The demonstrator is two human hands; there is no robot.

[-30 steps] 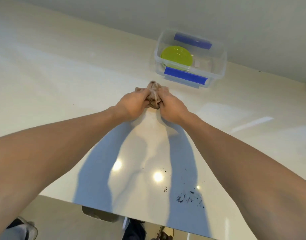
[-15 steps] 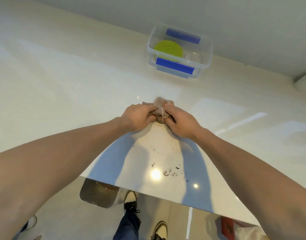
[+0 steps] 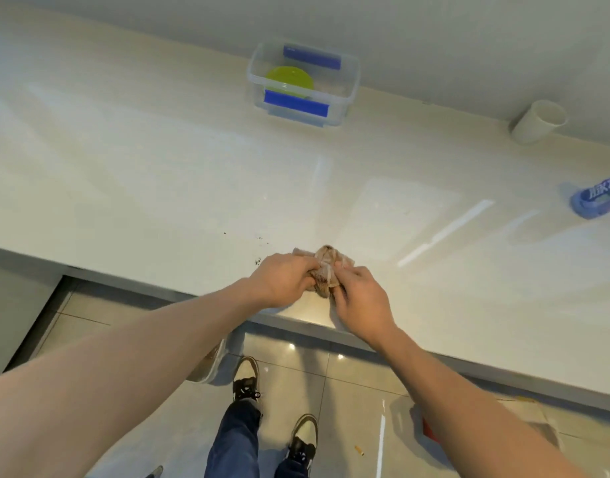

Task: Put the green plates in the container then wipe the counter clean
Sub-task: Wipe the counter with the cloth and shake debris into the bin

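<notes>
A crumpled brownish cloth (image 3: 327, 267) rests on the pale counter (image 3: 141, 174) close to its front edge. My left hand (image 3: 282, 279) and my right hand (image 3: 360, 300) both grip the cloth, one on each side. A few dark crumbs (image 3: 258, 238) lie on the counter just beyond my left hand. At the back stands a clear plastic container (image 3: 348, 94) with blue clips, and a green plate (image 3: 289, 81) sits inside it.
A white cup (image 3: 538, 122) stands at the back right by the wall. A blue packet (image 3: 598, 200) lies at the right edge. Below the counter's grey front edge (image 3: 469, 367) I see tiled floor, my shoes, and a bin under the overhang.
Both hands have drawn the cloth back toward the counter's front edge. The dark specks that lay in front of my hands are gone from there; a few remain beyond the cloth.
</notes>
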